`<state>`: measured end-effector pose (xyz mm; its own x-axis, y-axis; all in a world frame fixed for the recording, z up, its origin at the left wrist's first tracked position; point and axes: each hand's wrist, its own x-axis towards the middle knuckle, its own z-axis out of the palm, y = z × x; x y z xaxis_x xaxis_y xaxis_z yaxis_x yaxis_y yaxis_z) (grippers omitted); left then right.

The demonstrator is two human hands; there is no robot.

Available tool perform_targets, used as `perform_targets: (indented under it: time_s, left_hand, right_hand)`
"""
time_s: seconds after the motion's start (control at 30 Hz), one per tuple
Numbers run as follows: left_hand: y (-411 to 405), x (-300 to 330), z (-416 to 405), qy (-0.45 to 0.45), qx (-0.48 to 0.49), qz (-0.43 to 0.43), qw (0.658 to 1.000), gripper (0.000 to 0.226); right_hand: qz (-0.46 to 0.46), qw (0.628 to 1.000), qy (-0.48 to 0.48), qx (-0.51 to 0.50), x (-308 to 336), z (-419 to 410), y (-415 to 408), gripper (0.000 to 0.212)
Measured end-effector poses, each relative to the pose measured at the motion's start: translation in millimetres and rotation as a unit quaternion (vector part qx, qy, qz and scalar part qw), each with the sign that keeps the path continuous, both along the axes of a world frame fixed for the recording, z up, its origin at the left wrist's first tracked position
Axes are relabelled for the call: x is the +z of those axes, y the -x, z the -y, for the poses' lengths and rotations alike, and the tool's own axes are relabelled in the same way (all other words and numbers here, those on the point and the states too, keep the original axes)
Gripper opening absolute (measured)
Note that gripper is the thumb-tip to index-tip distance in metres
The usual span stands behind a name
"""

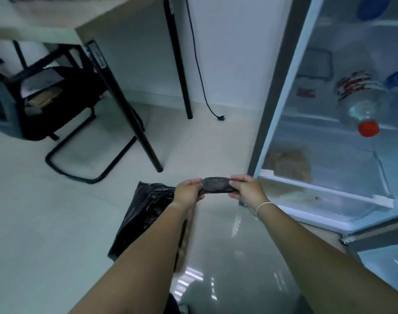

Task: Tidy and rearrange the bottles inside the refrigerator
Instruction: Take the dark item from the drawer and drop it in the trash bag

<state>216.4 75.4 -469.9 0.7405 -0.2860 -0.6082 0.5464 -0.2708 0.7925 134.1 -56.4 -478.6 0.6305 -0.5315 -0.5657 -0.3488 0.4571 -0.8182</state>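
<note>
Head view: bag first, bottles waiting.
My left hand (189, 189) and right hand (245, 189) pinch a black bag (216, 184) stretched between them; one red-capped bottle (361, 103) lies on its side in the open refrigerator (284, 91) (untouched, I judge).

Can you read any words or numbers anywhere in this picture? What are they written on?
No text can be read here.
Bottle lying in the fridge: red and white label, too blurred to read.
Sticker on the fridge's inner wall: red and white, too blurred.
Label on the table leg: too small to read.
</note>
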Motion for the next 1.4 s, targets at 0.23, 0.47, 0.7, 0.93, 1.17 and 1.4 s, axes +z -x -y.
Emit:
perform_targets:
  time_s: [0.23,0.47,0.7,0.93,1.17,1.4]
  left_hand:
    - [-24.5,-18.9,-101.3,-0.034,0.075,-0.015,0.997,0.03]
    - [-37.4,-44.8,-142.2,-0.063,0.118,-0.023,0.991,0.033]
    - [-43.4,-60.3,-159.4,-0.096,0.127,-0.02,0.987,0.039]
    - [-40.2,-58.9,-166.8,-0.173,0.087,0.01,0.981,0.038]
    - [-40.6,-40.9,-148.7,-0.168,0.05,0.025,0.984,0.038]
    - [-25.4,2.9,-89.8,-0.128,-0.024,0.074,0.989,0.04]
  right_hand:
    - [-0.023,0.996,-0.015,0.086,-22.4,-89.9,-43.1,0.028]
    - [-0.07,0.985,0.032,0.155,-43.5,-125.4,-67.9,0.033]
    - [-0.097,0.975,0.031,0.195,-58.9,-141.6,-80.7,0.041]
    - [-0.096,0.965,0.084,0.23,-61.9,-146.5,-82.3,0.043]
    - [-0.086,0.969,0.104,0.207,-43.5,-125.8,-70.7,0.04]
    - [-0.069,0.974,0.134,0.167,4.1,-78.9,-40.7,0.039]
